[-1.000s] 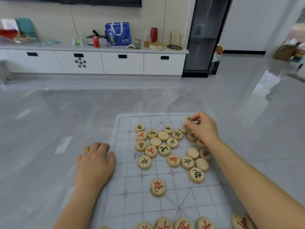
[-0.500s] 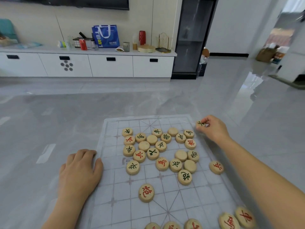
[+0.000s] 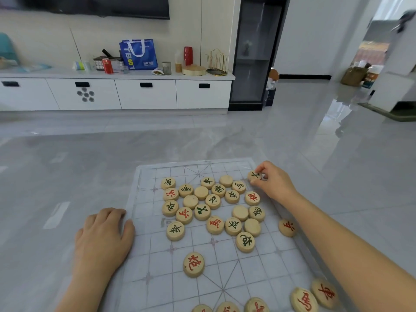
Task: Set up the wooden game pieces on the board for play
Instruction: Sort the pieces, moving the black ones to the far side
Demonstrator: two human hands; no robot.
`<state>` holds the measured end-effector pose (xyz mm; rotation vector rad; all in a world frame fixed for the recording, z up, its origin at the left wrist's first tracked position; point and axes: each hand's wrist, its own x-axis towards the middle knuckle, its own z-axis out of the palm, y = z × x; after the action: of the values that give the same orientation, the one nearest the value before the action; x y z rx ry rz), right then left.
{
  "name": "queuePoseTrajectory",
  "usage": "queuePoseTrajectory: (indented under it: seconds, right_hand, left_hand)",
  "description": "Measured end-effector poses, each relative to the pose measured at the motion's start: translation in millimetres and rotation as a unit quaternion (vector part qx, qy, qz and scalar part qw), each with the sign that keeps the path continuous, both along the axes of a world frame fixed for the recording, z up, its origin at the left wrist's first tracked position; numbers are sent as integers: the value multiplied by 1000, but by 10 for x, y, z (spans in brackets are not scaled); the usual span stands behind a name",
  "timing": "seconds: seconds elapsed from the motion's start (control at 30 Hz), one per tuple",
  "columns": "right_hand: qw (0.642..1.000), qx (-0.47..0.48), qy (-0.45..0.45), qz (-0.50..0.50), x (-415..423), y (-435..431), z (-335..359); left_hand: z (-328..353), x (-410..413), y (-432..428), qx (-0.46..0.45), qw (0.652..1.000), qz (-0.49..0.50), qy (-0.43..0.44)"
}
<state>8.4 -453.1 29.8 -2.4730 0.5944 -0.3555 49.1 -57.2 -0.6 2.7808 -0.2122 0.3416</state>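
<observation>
A thin translucent game board (image 3: 157, 264) with a printed grid lies on the grey floor. Several round wooden pieces with red or green characters crowd its far middle (image 3: 202, 211). My right hand (image 3: 273, 182) pinches a green-marked piece (image 3: 254, 175) near the board's far right corner. My left hand (image 3: 102, 240) rests flat on the floor, fingers touching the board's left edge. A red-marked piece (image 3: 193, 264) lies alone nearer me. More red pieces (image 3: 304, 300) line the near edge. One red piece (image 3: 287, 227) sits by my right forearm.
Glossy grey floor surrounds the board. A long white cabinet (image 3: 146, 93) stands along the far wall with a blue bag (image 3: 138, 54), a red can and other small items on top. A dark glass cabinet (image 3: 254, 52) rises to its right.
My right hand carried the green-marked piece from the cluster's edge out to the board's far right corner. My view shifted right. The left hand stayed on the board's edge.
</observation>
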Motion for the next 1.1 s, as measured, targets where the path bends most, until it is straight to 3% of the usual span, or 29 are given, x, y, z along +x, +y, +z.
queuePoseTrajectory:
  seconds: [0.6,0.77,1.1]
  right_hand:
    - [1000,6,-21,-2,941,387,-28]
    - [995,-83,52,34,917,385,-13]
    - [998,-28,19,44,394,160,131]
  left_hand:
    - [-23,-7,8,5,999,-17,-27]
    - [-37,-8,7,7,999,-18,-27]
    - [-23,-7,14,17,1000,-19,-13]
